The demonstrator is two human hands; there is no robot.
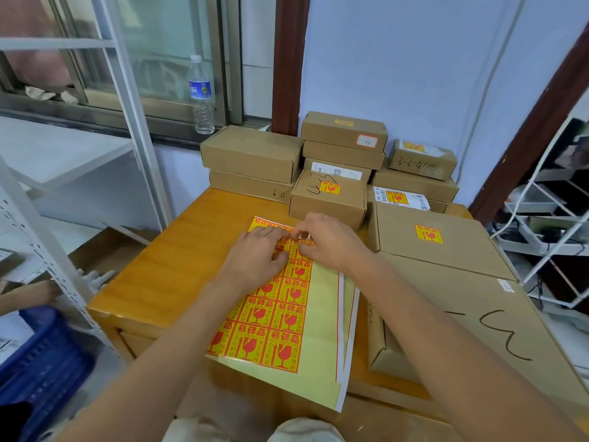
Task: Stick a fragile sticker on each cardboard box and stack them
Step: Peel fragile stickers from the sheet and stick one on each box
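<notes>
We have our right hand (331, 240) pinching at a sticker near the top of the fragile sticker sheet (280, 301), fingertips curled onto its edge as if to peel it, while our left hand (258, 250) lies with fingers spread, pressing the sheet flat on the wooden surface (178, 256). Whether the sticker has lifted yet we cannot tell. Just beyond our hands sits a small box (328, 202) already carrying a yellow sticker, and the large flat box (439, 237) to the right has one too; further back, the top box of the stack (344, 126) and the small scribbled box (422, 159) also show yellow labels. The two plain boxes (251, 154) at the back left show none, so we judge those are left to label and stack, with several already done
</notes>
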